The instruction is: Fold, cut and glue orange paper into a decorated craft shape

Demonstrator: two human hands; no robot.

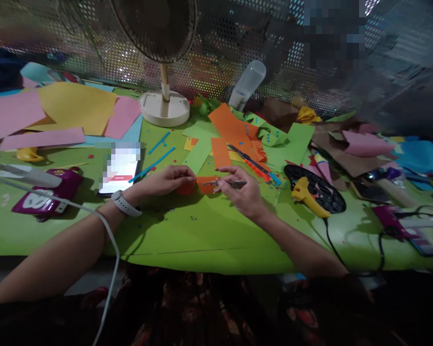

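Note:
My left hand (178, 179), with a pale watch strap at the wrist, rests on the table with its fingers closed on the edge of a small orange paper piece (185, 187). Just right of it lies another small orange paper part (205, 185); whether the two are joined, I cannot tell. My right hand (240, 194) grips a slim, dark pen-like tool (234, 184), its tip pointing left over the orange paper. Beyond the hands are an orange strip (221, 153), a light green strip (199, 154) and a dark cutter-like tool (250, 161).
A phone (121, 168) and a purple power strip (54, 192) are at left, where a white cable (110, 235) crosses my left arm. At right, a yellow glue gun (306, 197) lies on a black palette (332, 192). A fan (164, 108) and coloured paper (75, 105) stand behind.

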